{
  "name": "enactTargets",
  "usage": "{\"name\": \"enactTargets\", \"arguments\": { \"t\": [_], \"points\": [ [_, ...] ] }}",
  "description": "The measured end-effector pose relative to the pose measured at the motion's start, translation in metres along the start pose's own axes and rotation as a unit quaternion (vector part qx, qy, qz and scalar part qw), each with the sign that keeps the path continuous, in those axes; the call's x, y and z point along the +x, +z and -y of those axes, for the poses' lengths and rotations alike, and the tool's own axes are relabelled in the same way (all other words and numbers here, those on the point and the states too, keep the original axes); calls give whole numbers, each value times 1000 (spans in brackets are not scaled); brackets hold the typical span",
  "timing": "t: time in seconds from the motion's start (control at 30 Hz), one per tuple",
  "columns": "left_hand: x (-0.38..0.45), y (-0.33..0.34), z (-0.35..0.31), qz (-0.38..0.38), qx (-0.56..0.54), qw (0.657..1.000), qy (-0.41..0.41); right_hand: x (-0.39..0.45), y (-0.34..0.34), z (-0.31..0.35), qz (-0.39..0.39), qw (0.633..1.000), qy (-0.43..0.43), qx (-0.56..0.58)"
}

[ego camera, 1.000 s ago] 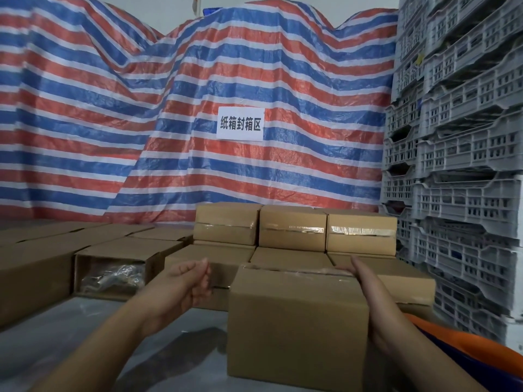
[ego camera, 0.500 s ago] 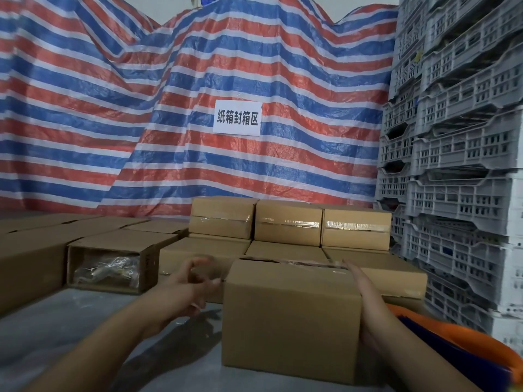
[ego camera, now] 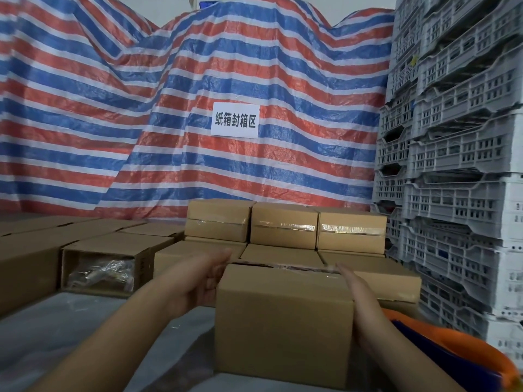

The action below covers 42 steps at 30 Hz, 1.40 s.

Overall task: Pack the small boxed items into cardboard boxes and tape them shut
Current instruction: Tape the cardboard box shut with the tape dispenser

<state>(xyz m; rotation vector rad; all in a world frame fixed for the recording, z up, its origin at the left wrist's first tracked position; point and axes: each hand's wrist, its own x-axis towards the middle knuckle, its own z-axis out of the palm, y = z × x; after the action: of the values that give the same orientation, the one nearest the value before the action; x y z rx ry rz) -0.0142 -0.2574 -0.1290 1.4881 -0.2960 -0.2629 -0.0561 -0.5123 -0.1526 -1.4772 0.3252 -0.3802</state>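
Note:
A closed cardboard box (ego camera: 283,323) stands in front of me on the grey table, tape showing along its top seam. My left hand (ego camera: 201,281) lies flat against the box's left side with straight fingers. My right hand (ego camera: 359,295) presses flat against its right side, fingers reaching to the top rear corner. Behind it, taped cardboard boxes (ego camera: 284,227) are stacked in two layers. To the left, an open box (ego camera: 102,267) on its side shows plastic-wrapped items inside.
More cardboard boxes (ego camera: 31,250) line the left. Grey plastic crates (ego camera: 458,154) are stacked high on the right. An orange and blue object (ego camera: 452,352) sits at the lower right. A striped tarpaulin (ego camera: 141,108) with a white sign (ego camera: 235,120) hangs behind.
My left hand has moved right from open air and now touches the box's left side. My right hand stays on the right side. The view has shifted slightly.

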Motion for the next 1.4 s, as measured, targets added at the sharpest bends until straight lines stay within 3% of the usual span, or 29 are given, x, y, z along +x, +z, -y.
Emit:
{"name": "enactTargets", "arguments": {
  "t": [0.17, 0.3, 0.43, 0.6, 0.7, 0.77, 0.83, 0.93, 1.17, 1.4],
  "points": [
    [-1, -2, -6, -43, -54, 998, -13, 2, -9, 2, -14, 989, -70, -133],
    [-1, -4, -1, -3, -49, 999, -8, -1, -21, 2, 75, 978, -8, -194],
    [-4, -2, 3, -11, -53, 998, -16, -7, -28, 6, 93, 969, -19, -230],
    [-6, -2, 2, -13, -80, 996, -35, -17, -21, 20, 27, 949, -216, -227],
    [-5, -2, 0, -22, -100, 994, -29, -23, -7, 46, 74, 908, -303, -279],
    [-2, -5, 0, -26, -82, 996, -21, -23, 6, 62, 137, 851, -336, -380],
    [1, -9, 0, -29, -61, 998, -16, -23, 22, 68, 202, 793, -334, -467],
    [3, -14, -2, -50, -47, 998, -10, -21, 36, 57, 251, 749, -288, -541],
    [7, -23, -5, -126, 31, 991, 28, -21, 36, 56, 285, 699, -246, -608],
    [4, -15, 26, -99, -9, 995, -12, -18, 38, 57, 304, 688, -235, -615]
  ]
}}
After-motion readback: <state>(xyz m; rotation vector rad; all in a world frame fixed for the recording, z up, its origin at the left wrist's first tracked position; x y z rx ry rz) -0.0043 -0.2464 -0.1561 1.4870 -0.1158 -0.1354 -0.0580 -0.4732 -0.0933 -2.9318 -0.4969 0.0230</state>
